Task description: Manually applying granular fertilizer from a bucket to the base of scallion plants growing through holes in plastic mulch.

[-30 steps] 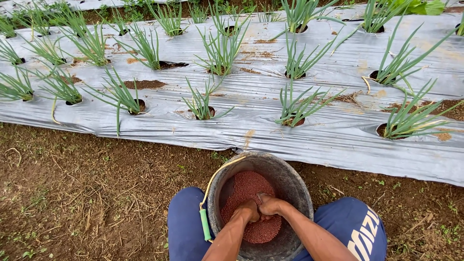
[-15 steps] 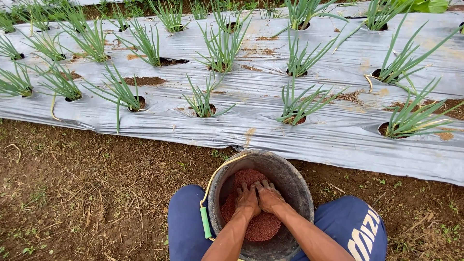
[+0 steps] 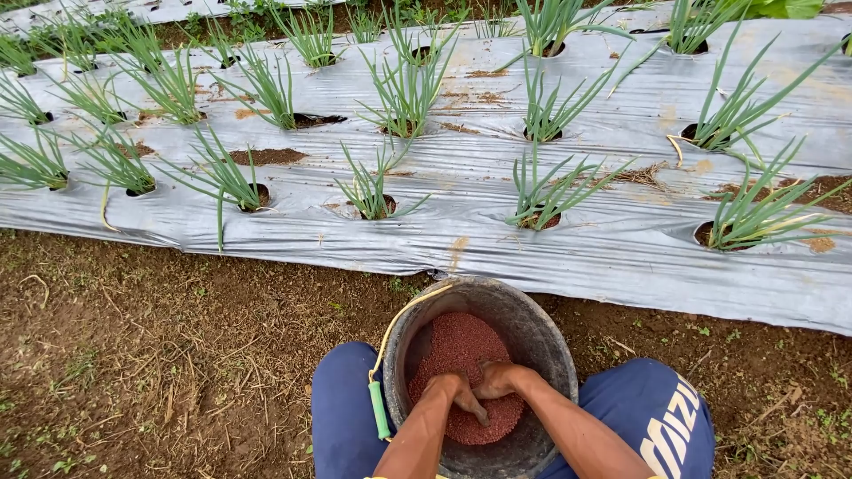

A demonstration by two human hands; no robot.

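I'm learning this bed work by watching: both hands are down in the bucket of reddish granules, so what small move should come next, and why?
Probably close the right hand on a small scoop of the reddish granules and lift it out of the bucket. Both it and the left hand rest on the heap, and the nearest plant holes show no granules.

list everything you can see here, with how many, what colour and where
bucket: one, dark grey, between the knees, bottom centre
bucket handle: one, yellowish with a green grip, hanging on the left side
granules: a heap, reddish brown, inside the bucket
plastic mulch sheet: silver grey, across the raised bed
green-leaved plants: many, in holes in the sheet
soil path: brown, below the sheet
trousers: blue, both knees
left hand: in the granules
right hand: in the granules, touching the left
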